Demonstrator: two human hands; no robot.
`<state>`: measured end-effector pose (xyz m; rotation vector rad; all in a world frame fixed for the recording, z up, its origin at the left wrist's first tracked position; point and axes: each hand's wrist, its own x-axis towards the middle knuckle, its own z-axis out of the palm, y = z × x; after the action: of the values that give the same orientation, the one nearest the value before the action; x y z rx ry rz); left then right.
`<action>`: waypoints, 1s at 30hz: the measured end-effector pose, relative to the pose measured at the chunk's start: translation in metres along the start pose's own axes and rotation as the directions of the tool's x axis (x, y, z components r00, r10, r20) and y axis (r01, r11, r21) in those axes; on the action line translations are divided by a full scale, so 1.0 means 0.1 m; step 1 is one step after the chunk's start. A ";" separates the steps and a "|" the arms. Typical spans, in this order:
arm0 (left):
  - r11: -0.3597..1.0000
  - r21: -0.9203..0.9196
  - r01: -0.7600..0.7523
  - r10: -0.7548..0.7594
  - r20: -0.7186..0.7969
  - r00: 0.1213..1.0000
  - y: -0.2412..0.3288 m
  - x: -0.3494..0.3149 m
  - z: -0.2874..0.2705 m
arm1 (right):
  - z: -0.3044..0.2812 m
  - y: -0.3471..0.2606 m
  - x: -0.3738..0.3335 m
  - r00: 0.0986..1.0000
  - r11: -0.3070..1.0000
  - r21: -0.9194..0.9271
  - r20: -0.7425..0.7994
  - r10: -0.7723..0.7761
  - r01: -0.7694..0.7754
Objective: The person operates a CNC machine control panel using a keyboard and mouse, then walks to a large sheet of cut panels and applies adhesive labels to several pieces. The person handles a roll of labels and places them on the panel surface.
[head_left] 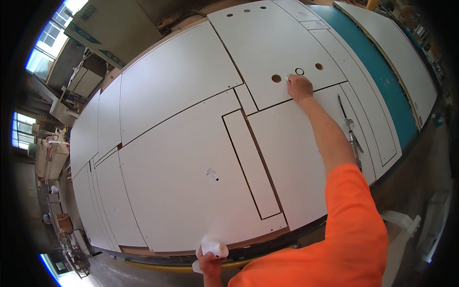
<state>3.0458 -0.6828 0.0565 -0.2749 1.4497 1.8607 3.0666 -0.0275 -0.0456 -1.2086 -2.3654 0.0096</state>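
Observation:
My right hand reaches far across a large white cut board, its fingers pinched on a small white sticker pressed to the panel between two round holes. A dark ring-shaped cut lies just beyond the fingertips. My left hand stays low at the board's near edge, closed around a white roll of labels. An orange sleeve covers my right upper arm.
A small label is stuck on the near middle panel. A metal air blow gun with its hose lies on the board to the right. A teal strip and another white sheet run along the far right. Machines and cabinets stand at left.

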 end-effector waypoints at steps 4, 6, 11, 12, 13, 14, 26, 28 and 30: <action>0.996 0.075 0.056 -0.055 -0.025 0.998 0.01 0.16 0.20 | 0.06 -0.15 -0.16 0.994 0.997 0.044 0.085 -0.064 0.060; 0.990 0.119 0.079 -0.080 0.005 0.997 0.06 0.20 0.29 | 0.00 -0.17 -0.18 0.980 0.997 -0.003 0.183 -0.078 0.080; 0.990 0.141 0.014 -0.035 0.145 0.989 0.23 0.30 0.45 | -0.12 -0.12 -0.35 0.940 1.000 0.016 0.340 -0.026 0.022; 0.992 0.125 -0.002 -0.018 0.155 0.988 0.25 0.27 0.48 | -0.19 -0.14 -0.45 0.927 0.999 0.006 0.374 -0.032 0.032; 0.999 0.052 -0.008 -0.001 0.166 0.986 0.26 0.24 0.46 | -0.23 -0.21 -0.53 0.919 0.999 0.035 0.393 -0.038 0.027; 0.998 0.062 -0.011 0.003 0.115 0.993 0.27 0.22 0.45 | -0.30 -0.23 -0.57 0.910 0.999 0.046 0.415 -0.022 0.004; 0.998 0.014 -0.054 0.053 0.042 0.998 0.67 0.46 0.19 | -1.96 -2.92 -2.28 0.586 0.202 0.952 0.031 -0.810 0.229; 0.998 -0.025 -0.053 0.055 0.061 0.997 0.71 0.51 0.11 | -2.08 -3.25 -2.44 0.536 0.178 0.922 -0.037 -0.843 0.344; 0.996 -0.071 -0.050 0.057 0.090 0.994 0.77 0.57 0.07 | -2.02 -3.41 -2.52 0.512 0.193 0.876 -0.068 -0.857 0.441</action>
<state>2.9568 -0.6586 0.0835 -0.1824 1.3446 1.9430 3.0154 -0.4699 0.1040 0.4634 -2.4935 1.1086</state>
